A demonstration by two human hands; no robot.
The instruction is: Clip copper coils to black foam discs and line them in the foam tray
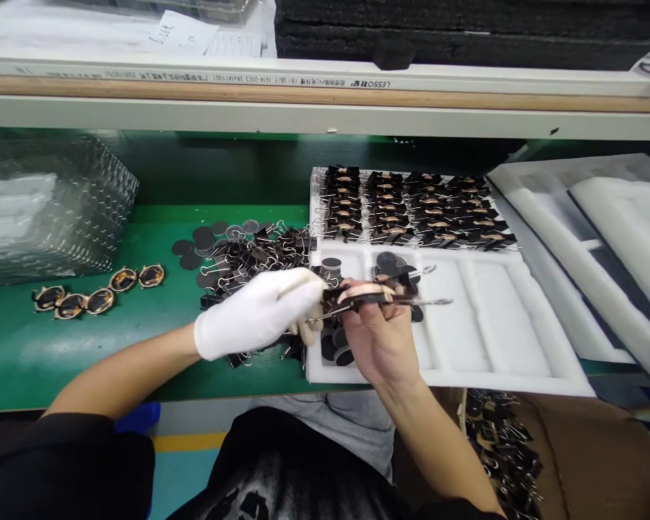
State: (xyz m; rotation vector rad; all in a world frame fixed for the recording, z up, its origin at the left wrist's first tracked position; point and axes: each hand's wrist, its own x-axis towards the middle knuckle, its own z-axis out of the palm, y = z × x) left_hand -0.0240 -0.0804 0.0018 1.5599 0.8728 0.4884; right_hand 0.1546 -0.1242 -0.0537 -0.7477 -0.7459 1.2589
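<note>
Clamping assembly [371,292] with binder clips, held over foam tray [520,361] | left hand [257,310] gloved, fingers pinching clip | right hand [382,328] grasping assembly | done: clipped rows [412,206] at 12 o'clock | left: loose clips [249,253] at 10 o'clock

Bench: we see a green work mat [59,354] covering the table.
Shelf: we see a pale shelf edge [325,115] with a wooden strip [195,90] running across above the bench.
Upper shelf: we see papers [184,32] at left and dark foam [466,29] at right.
Floor: we see blue flooring with a yellow stripe [187,442] below the bench edge.
Light: we see even overhead light, with shade under the shelf.
</note>
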